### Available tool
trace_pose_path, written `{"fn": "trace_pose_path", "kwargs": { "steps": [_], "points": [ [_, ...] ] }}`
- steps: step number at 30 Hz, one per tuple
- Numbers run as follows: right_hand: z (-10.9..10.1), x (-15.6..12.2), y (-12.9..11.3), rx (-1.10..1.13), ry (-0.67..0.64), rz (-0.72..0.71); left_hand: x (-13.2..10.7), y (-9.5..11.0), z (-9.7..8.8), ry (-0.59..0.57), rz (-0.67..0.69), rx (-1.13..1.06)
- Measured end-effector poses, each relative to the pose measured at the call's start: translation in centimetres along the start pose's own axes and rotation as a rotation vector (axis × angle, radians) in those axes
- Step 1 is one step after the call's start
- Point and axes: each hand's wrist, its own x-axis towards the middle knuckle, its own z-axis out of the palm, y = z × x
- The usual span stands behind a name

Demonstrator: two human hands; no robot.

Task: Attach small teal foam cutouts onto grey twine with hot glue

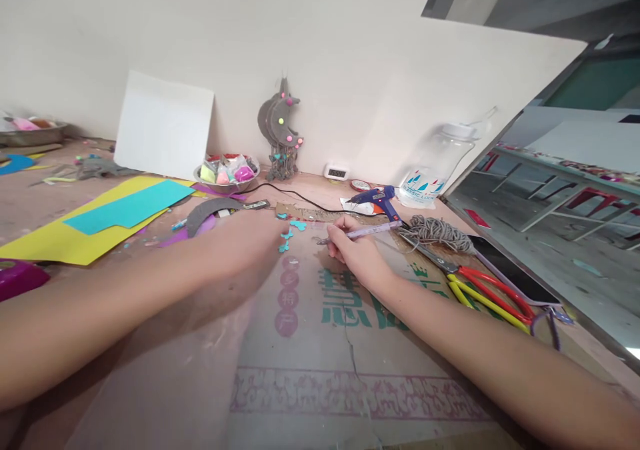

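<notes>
In the head view, my right hand (356,247) is closed around a pale purple pen (377,229), its tip low over a printed sheet (300,350) under clear plastic. A dark thread-like thing lies by the pen's tip, too small to make out. To the left, my left hand (260,237) is smeared by motion and its fingers are hidden. Right beside it are several small blue paper cut-outs (286,235), some heart-like in shape. A grey crescent piece (206,211) lies behind my left forearm.
At the right lie grey yarn (435,232), red-and-yellow-handled scissors (495,287), a phone (510,270) and a blue glue gun (377,200). Behind stand a clear bottle (435,167), a moon ornament (281,127) and a bowl of colored packets (228,177). Yellow paper (90,250) lies left.
</notes>
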Motion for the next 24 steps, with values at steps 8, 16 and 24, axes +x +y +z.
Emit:
{"fn": "trace_pose_path", "kwargs": {
  "steps": [8, 16, 24],
  "points": [
    [0.1, -0.1, -0.4, -0.024, 0.015, -0.002, 3.6, -5.2, 0.7, 0.059, 0.005, 0.15],
    [0.1, -0.2, -0.4, -0.019, -0.024, 0.005, 3.4, -5.4, 1.6, 0.038, -0.077, 0.001],
    [-0.2, -0.1, -0.2, 0.014, 0.105, -0.013, 2.3, -1.3, 0.6, 0.199, 0.243, -0.027]
  ]
}}
